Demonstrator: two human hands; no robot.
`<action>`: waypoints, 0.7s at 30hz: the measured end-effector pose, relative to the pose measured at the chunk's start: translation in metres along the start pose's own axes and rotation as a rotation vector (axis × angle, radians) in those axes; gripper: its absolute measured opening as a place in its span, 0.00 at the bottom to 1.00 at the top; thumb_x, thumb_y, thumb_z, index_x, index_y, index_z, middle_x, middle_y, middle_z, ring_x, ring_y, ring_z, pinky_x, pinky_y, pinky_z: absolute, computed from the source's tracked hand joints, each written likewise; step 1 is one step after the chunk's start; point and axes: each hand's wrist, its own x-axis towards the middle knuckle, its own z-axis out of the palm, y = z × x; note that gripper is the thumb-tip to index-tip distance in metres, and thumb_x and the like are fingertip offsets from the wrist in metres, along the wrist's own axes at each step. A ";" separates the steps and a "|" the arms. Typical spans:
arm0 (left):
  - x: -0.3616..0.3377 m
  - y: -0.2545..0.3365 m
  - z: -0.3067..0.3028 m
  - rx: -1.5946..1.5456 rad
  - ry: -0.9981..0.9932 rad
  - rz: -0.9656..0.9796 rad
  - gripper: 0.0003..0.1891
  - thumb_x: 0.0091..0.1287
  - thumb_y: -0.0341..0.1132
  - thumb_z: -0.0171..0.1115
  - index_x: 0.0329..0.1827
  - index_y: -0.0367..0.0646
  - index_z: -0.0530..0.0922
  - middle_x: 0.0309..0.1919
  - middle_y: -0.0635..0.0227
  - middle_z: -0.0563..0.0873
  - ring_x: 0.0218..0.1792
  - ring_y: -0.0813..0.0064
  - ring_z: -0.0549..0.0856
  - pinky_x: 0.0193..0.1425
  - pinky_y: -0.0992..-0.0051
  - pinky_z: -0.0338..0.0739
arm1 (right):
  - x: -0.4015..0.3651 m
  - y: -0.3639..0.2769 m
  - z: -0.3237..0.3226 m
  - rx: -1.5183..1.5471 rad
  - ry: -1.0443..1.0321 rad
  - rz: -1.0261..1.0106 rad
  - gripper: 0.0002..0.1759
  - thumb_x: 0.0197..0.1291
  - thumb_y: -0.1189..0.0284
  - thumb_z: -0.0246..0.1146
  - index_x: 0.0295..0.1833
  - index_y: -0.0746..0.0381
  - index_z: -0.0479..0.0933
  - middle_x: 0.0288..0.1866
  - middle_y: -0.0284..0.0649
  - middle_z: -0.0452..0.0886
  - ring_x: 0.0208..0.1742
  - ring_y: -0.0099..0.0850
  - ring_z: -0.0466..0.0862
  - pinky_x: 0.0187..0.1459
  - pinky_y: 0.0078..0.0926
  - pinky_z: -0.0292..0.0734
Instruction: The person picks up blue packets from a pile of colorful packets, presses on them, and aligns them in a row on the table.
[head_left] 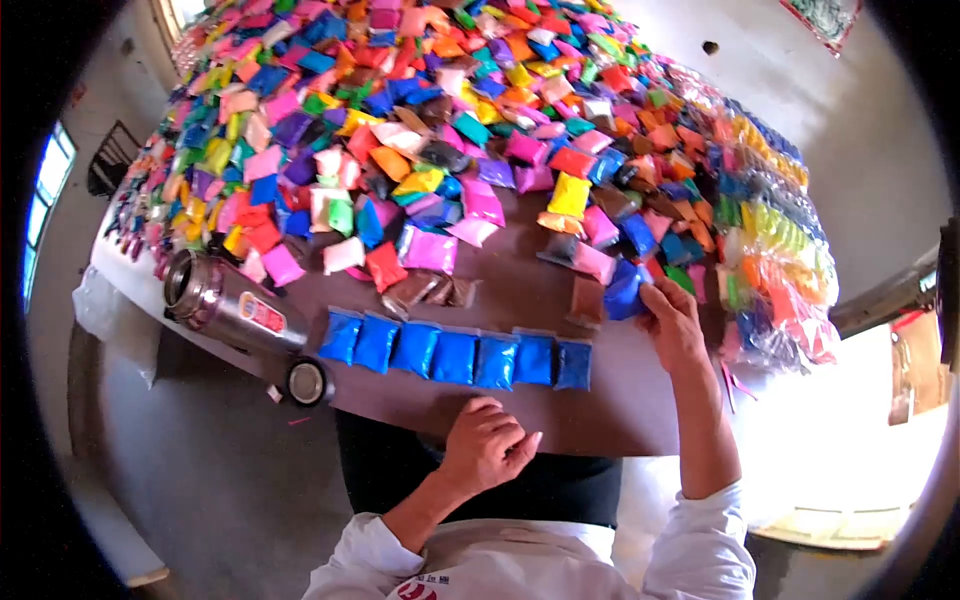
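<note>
My right hand pinches the edge of a blue packet on the right side of the table, beside a brown packet. Loosely curled, my left hand rests at the table's front edge with nothing visible in it. Just beyond it lies a row of several blue packets, side by side; the rightmost one is darker. Behind the row, a few brown packets lie near a pink packet.
A large heap of small coloured packets covers the back of the brown table. At the left lie an uncapped steel flask and its round lid. Clear bags of packets are stacked along the right edge.
</note>
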 end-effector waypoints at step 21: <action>0.037 0.016 0.049 -0.569 -0.518 -0.014 0.20 0.69 0.43 0.61 0.21 0.38 0.74 0.16 0.59 0.76 0.22 0.64 0.78 0.33 0.62 0.72 | 0.054 0.013 0.062 -0.511 0.108 -0.428 0.09 0.65 0.74 0.62 0.47 0.68 0.79 0.36 0.33 0.82 0.36 0.20 0.79 0.39 0.20 0.74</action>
